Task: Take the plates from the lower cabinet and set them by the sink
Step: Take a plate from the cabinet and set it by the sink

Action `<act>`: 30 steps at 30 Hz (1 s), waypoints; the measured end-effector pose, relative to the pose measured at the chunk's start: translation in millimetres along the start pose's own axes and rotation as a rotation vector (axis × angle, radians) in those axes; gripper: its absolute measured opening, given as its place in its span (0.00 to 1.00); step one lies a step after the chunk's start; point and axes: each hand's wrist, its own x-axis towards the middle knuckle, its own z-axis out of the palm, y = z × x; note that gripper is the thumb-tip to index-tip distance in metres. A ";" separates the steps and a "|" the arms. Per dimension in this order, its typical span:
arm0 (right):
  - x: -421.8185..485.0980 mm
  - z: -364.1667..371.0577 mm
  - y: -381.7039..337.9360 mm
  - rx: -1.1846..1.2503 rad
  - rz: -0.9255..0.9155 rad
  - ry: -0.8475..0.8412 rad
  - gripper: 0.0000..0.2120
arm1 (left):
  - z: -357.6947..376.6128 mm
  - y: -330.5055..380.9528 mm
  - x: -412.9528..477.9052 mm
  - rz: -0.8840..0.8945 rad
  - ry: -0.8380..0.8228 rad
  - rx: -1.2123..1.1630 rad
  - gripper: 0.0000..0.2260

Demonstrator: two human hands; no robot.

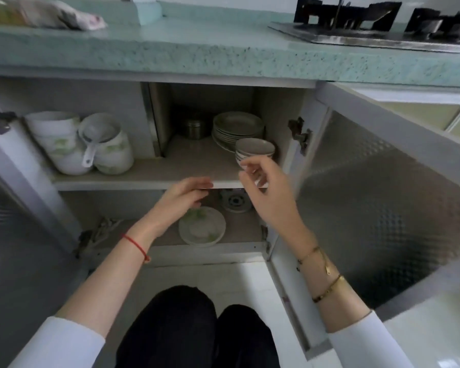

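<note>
cabinet (154, 120) under the green counter (170, 57), both doors swung open. upper shelf (144, 179): stack of plates (238, 128) at the back right corner, small stack of bowls (254, 151) just in front of it near the shelf's front edge, metal canister (195, 128) left of the plates, white bowls and jars (80, 144) at the left end. lower shelf: a few flowered plates (202, 229) near the front edge.

left hand (182, 201): empty, fingers loosely curled, fingertips at the front edge of the upper shelf, over the flowered plates without touching them. right hand (263, 189): empty, fingers half bent and apart, just in front of the bowls; contact cannot be told. stove (383, 25) on the counter's right end.
</note>
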 end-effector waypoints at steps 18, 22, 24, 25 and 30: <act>-43.6 187.7 247.9 -0.070 0.540 -0.180 0.09 | -50.6 -244.4 115.3 -0.371 0.333 0.159 0.15; -48.8 214.6 290.0 -0.143 0.597 -0.175 0.10 | -47.5 -284.2 138.5 -0.405 0.340 0.184 0.15; -52.6 224.9 310.9 -0.183 0.609 -0.201 0.11 | -45.0 -301.1 151.3 -0.422 0.325 0.208 0.14; -54.0 229.5 321.6 -0.194 0.613 -0.220 0.11 | -44.8 -309.0 157.4 -0.429 0.315 0.221 0.14; -60.8 248.9 362.6 -0.270 0.645 -0.290 0.15 | -52.2 -350.9 186.1 -0.467 0.178 0.270 0.13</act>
